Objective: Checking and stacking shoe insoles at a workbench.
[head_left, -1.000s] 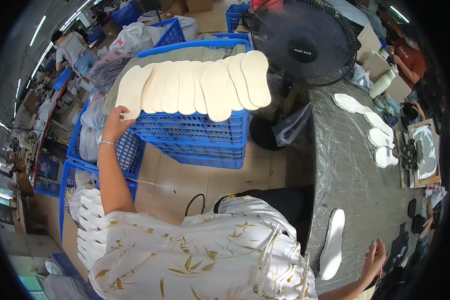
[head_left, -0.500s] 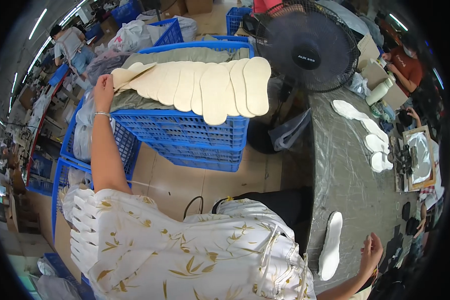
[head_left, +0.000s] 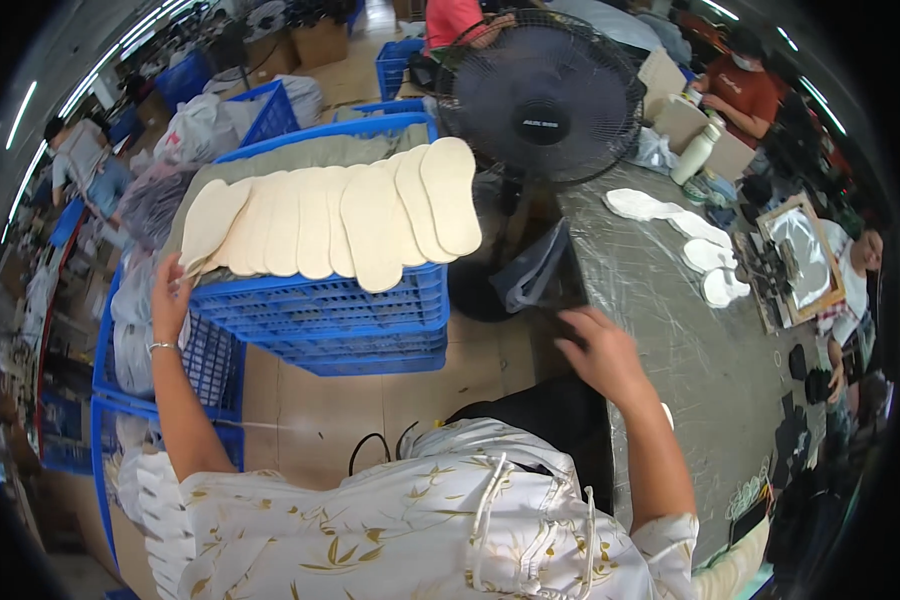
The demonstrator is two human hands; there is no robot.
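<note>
Cream-coloured insoles (head_left: 370,230) lie in an overlapping row across a cloth-covered stack of blue crates (head_left: 320,310). At the left end of the row, one insole (head_left: 213,222) rests slanted over the others. My left hand (head_left: 171,300) is beside the lower tip of that insole, its fingers slightly apart; whether they touch its edge is hard to see. My right hand (head_left: 607,357) hovers open over the left edge of the dark worktable (head_left: 660,300), holding nothing. A white insole (head_left: 667,414) on the table is mostly hidden behind my right forearm.
A large black fan (head_left: 540,110) stands beyond the crates. Several white insoles (head_left: 642,205) lie farther back on the table, near a wood-framed device (head_left: 800,258) and a pale bottle (head_left: 698,152). Blue crates with plastic bags (head_left: 133,330) stand at left. Other people work around.
The insole at the row's left end has come down flatter, and my left hand has moved to its lower tip. My right hand has swung up and left from the table's near side. The view has shifted.
</note>
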